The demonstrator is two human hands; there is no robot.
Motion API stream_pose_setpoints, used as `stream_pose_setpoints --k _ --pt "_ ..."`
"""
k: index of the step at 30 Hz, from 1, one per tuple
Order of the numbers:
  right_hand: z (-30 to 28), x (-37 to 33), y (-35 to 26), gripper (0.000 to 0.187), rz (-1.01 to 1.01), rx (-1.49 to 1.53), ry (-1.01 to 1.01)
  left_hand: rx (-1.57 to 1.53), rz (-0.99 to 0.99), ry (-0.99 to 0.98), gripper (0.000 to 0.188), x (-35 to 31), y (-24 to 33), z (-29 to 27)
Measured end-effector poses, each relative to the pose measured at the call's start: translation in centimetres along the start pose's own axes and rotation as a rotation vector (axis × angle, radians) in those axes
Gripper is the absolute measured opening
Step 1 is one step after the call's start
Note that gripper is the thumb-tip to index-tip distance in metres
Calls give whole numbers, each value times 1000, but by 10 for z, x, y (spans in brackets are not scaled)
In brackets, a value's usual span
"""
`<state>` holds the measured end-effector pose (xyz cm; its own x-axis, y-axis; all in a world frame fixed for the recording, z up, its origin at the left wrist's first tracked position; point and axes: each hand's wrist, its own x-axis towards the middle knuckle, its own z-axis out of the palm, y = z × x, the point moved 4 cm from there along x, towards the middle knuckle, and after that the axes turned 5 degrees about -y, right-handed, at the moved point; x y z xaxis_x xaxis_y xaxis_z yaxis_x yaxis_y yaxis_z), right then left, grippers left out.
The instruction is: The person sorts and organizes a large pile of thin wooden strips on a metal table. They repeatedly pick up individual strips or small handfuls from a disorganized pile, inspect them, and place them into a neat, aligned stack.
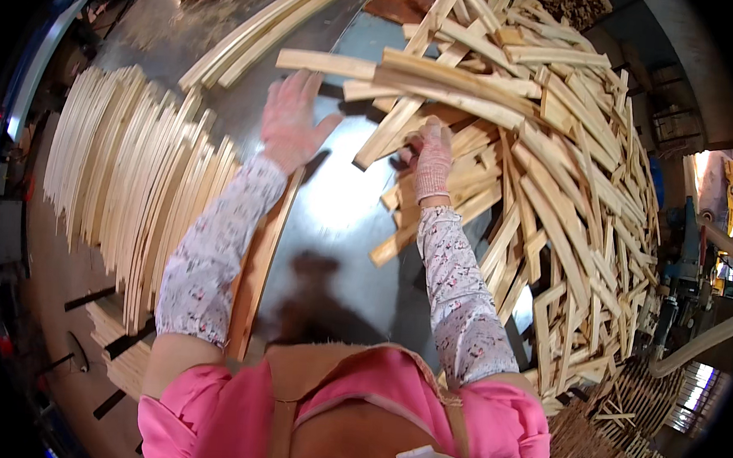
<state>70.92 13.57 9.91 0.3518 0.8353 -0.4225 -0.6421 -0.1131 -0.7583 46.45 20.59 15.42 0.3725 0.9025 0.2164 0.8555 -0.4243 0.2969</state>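
Note:
My left hand [292, 119], in a pale pinkish glove, is open with its fingers stretched out and thumb apart. Its fingertips reach just below the end of a long pale wooden strip [325, 63]; whether they touch it I cannot tell. My right hand [434, 159], gloved the same way, has its fingers curled at the near left edge of a heaped pile of wooden strips [571, 124]. What its fingers close on is hidden. Beside it, one strip [388, 133] slants out of the pile over the shiny metal tabletop [335, 202].
To my left stand many slats in an even row [129, 167]. A few longer strips [261, 33] lie together at the far left of the table. A brown board [267, 265] runs along under my left forearm. More stacked wood [621, 433] sits at the lower right.

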Motion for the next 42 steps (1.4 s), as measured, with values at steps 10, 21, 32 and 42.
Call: stream_pose_setpoints --k 10,21,32,42 --pt "-35 117 29 58 -109 -184 -138 -963 -82 -717 93 129 74 114" --pt "-255 -186 18 36 -35 -544 -56 -1072 -317 -937 73 -231 181 109" --pt "-227 -280 40 33 -479 -706 117 -991 -132 -1165 69 -353 220 80" --pt "-73 -267 91 71 -482 -1705 4 -246 -641 -424 45 -429 4 62"
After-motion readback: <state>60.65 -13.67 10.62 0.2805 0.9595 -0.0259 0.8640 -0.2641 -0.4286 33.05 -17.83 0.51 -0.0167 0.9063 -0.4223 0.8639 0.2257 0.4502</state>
